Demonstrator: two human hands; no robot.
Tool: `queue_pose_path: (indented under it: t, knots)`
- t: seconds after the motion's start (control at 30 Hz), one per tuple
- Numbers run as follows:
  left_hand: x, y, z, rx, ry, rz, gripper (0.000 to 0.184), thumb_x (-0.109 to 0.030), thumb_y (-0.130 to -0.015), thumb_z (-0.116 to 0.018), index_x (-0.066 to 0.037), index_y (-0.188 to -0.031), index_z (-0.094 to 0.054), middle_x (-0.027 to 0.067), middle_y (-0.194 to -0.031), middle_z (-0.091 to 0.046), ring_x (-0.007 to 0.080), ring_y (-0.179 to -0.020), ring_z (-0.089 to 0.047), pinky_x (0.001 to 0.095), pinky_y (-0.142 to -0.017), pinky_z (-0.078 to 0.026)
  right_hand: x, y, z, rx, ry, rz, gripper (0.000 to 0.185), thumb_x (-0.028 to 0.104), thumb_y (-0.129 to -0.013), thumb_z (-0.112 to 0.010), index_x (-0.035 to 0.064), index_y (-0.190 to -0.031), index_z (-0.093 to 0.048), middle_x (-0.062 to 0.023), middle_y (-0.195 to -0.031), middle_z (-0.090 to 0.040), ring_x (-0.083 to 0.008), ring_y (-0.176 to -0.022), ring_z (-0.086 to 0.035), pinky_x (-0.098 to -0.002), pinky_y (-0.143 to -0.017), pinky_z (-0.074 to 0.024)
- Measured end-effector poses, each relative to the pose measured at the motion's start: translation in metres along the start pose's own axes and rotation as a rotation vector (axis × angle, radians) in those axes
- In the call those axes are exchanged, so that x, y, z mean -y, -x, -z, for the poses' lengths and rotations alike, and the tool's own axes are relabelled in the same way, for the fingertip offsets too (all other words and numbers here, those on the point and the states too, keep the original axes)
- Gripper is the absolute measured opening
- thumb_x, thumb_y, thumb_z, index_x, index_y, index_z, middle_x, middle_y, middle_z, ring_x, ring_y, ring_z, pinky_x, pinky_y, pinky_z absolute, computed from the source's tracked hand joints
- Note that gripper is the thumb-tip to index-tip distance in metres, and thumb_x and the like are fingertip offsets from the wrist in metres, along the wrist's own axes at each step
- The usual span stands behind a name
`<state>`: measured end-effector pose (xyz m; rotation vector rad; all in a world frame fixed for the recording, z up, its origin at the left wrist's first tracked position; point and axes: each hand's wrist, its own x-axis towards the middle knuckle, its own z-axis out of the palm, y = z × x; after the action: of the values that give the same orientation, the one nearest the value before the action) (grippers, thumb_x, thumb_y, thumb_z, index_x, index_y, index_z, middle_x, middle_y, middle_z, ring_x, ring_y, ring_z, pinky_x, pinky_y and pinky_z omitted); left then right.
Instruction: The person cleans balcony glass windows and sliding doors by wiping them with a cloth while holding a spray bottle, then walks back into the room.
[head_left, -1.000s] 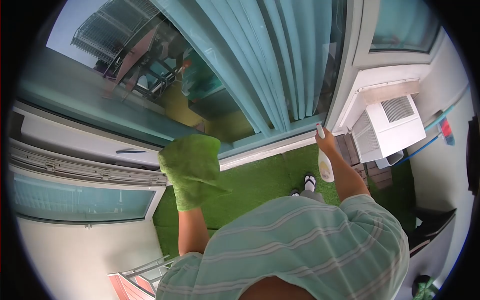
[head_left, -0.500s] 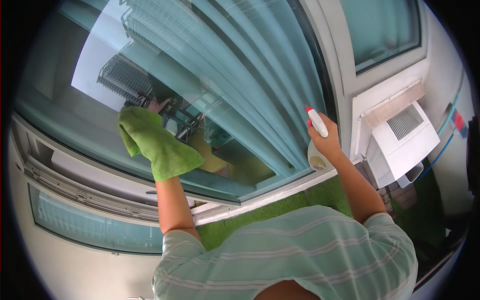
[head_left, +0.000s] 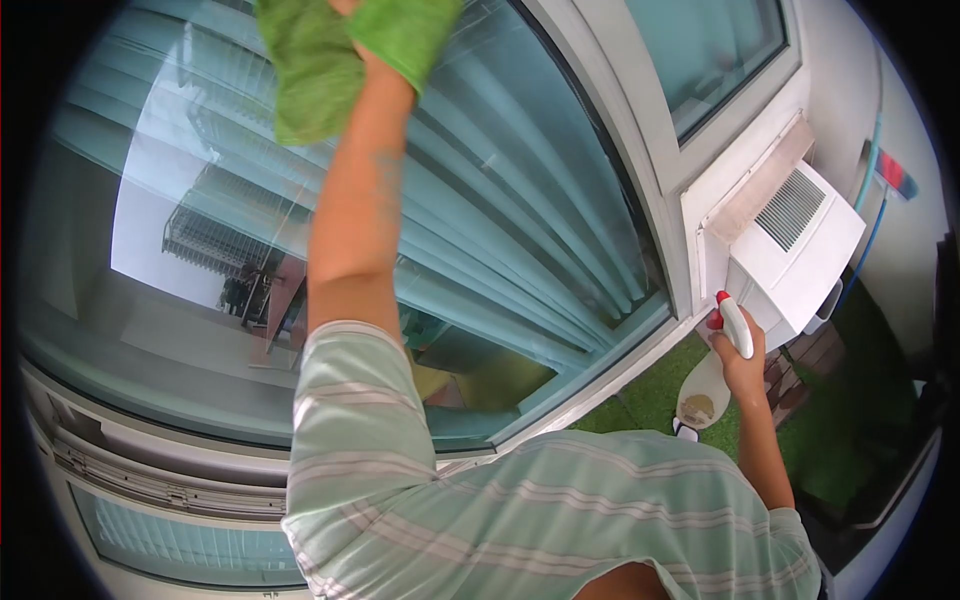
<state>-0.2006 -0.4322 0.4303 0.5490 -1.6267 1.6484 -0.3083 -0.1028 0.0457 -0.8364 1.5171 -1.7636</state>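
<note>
My left hand (head_left: 348, 10) is raised to the top edge of the view, mostly covered by a green cloth (head_left: 318, 85) draped over and around it. The cloth lies against the large glass pane (head_left: 520, 200), behind which hang light blue curtains. How the left fingers are set is hidden by the cloth and the frame edge. Lower right, my right hand (head_left: 743, 355) is wrapped round the neck of a spray bottle (head_left: 703, 390) with a white and red trigger head. The bottle hangs upright beside the window's lower right corner, over the green floor.
A white box-shaped unit with a grille (head_left: 800, 250) juts from the wall at the right. Beyond it are a red and blue brush head (head_left: 893, 172) and a blue hose. A metal window track (head_left: 170, 485) runs along the lower left. Green matting (head_left: 650, 395) covers the floor.
My left hand and the green cloth have moved up across the glass to the top edge. My right hand with the spray bottle sits lower and farther right. The view has shifted.
</note>
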Motion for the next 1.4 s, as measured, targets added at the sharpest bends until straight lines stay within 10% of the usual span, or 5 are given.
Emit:
queue_pose_path:
  t: [0.5,0.7,0.93,1.2,1.4]
  knots:
    - [-0.243,0.366,0.066,1.474,1.829,0.518,0.053,-0.002,-0.083,-0.053,-0.002,-0.134,-0.041,0.0196,-0.139,-0.037,0.0348,-0.13,-0.034,0.04,-0.109,-0.028,-0.01,0.003,0.069,-0.12,0.093,-0.051,0.044,-0.002,-0.07,-0.054,-0.0011,-0.114,-0.056,-0.0054,-0.091,-0.057,-0.0142,-0.085,-0.054,-0.0276,-0.074,-0.045]
    - [0.03,0.099,0.043,0.456,0.789,-0.236,0.041,-0.033,-0.082,-0.066,-0.004,-0.111,-0.06,0.0182,-0.107,-0.058,0.0387,-0.104,-0.051,0.0395,-0.09,-0.044,0.016,-0.023,0.054,-0.088,-0.029,0.02,0.053,0.001,-0.075,-0.052,-0.0011,-0.127,-0.051,-0.0064,-0.097,-0.057,-0.0153,-0.091,-0.055,-0.0302,-0.077,-0.0477]
    - [0.248,-0.057,0.045,0.196,-0.306,0.323,0.064,-0.042,-0.092,-0.039,-0.005,-0.143,-0.029,0.0203,-0.141,-0.029,0.0397,-0.133,-0.027,0.0622,-0.103,-0.021,0.039,-0.044,0.019,0.014,-0.066,0.046,0.054,0.002,-0.076,-0.05,-0.0021,-0.13,-0.048,-0.0077,-0.099,-0.057,-0.0161,-0.093,-0.055,-0.0314,-0.079,-0.0486]
    - [-0.062,0.245,0.088,0.606,0.354,-0.194,0.065,-0.054,-0.083,-0.055,-0.026,-0.14,-0.039,0.0021,-0.148,-0.031,0.0256,-0.13,-0.035,0.0571,-0.1,-0.031,0.034,-0.033,0.013,0.039,-0.097,-0.051,0.053,0.0,-0.075,-0.051,-0.0026,-0.127,-0.049,-0.0077,-0.098,-0.057,-0.0173,-0.092,-0.056,-0.0331,-0.078,-0.0501]
    - [-0.212,0.549,0.115,1.696,1.533,0.997,0.056,-0.044,-0.092,-0.047,-0.012,-0.137,-0.041,0.0104,-0.136,-0.045,0.0239,-0.124,-0.042,0.0334,-0.106,-0.029,0.019,-0.009,0.022,0.091,0.004,-0.133,0.051,0.001,-0.074,-0.053,-0.0024,-0.125,-0.051,-0.0074,-0.097,-0.056,-0.0171,-0.091,-0.056,-0.0324,-0.074,-0.0507]
